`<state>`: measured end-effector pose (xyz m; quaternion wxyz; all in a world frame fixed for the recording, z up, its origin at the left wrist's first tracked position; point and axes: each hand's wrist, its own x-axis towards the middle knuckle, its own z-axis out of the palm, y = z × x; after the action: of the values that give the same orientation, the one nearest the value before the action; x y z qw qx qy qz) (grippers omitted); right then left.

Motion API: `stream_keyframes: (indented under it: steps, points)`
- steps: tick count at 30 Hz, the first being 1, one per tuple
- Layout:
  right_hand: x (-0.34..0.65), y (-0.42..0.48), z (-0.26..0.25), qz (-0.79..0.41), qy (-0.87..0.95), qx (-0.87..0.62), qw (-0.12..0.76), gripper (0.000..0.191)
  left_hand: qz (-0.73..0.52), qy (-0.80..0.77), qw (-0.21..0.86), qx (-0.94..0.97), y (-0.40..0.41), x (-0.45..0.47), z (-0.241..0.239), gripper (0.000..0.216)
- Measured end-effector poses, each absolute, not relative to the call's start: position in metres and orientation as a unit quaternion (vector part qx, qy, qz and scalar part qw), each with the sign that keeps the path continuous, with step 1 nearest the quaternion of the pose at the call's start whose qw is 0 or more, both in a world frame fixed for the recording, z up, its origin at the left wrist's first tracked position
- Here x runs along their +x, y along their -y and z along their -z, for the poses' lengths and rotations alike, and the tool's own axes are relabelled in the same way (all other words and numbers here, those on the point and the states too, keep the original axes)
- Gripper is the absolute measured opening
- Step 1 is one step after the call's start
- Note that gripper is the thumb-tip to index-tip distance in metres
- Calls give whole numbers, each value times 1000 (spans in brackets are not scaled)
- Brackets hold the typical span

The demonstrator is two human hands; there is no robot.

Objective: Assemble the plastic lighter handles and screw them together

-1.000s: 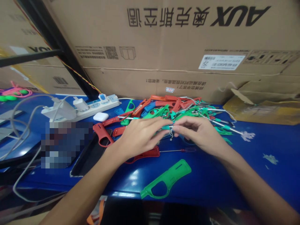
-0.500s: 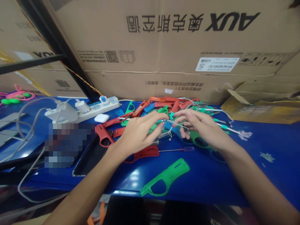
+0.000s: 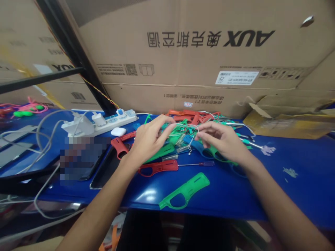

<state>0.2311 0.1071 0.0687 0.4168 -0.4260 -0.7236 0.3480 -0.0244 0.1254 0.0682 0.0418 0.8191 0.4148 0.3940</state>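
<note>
My left hand (image 3: 149,137) and my right hand (image 3: 222,139) hover close together over a pile of red, green and blue plastic handle pieces (image 3: 193,120) on a blue table (image 3: 274,184). Both hands have their fingers pinched on a thin white wire (image 3: 183,130) stretched between them. Small clear and blue parts hang from the wire under the fingertips. A red handle piece (image 3: 157,167) lies just below my left hand, and a slim screwdriver with a red grip (image 3: 199,164) lies beside it.
A green handle piece (image 3: 184,191) lies alone near the table's front edge. A white power strip with chargers (image 3: 99,122), a white earbud case (image 3: 118,131) and grey cables sit at the left. Large cardboard boxes (image 3: 209,52) wall off the back. A black tray (image 3: 104,167) lies left of my forearm.
Both hands moved away from me, farther over the pile, and drew slightly apart, with the white wire now stretched between them. The view shifted a little.
</note>
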Motion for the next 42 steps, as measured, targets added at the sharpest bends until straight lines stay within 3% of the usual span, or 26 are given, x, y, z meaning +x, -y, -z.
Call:
stream_keyframes:
  steps: [9, 17, 27, 33, 42]
  points:
    - [213, -26, -40, -142, 833, -397, 357, 13, -359, -458, 74, 810, -32, -53, -42, 10]
    - [215, -3, -10, -190, 862, -368, 294, 11, -318, -516, 89, 791, 34, -51, -12, 12]
    - [214, 4, 7, -93, 789, -508, 333, 14, -295, -428, 46, 853, -28, -30, -19, 15]
    - [212, 8, 6, -125, 765, -502, 383, 14, -321, -442, 72, 835, -28, -32, -10, 15]
    - [211, 10, 2, -106, 771, -495, 387, 21, -346, -427, 62, 833, -25, -30, -6, 15]
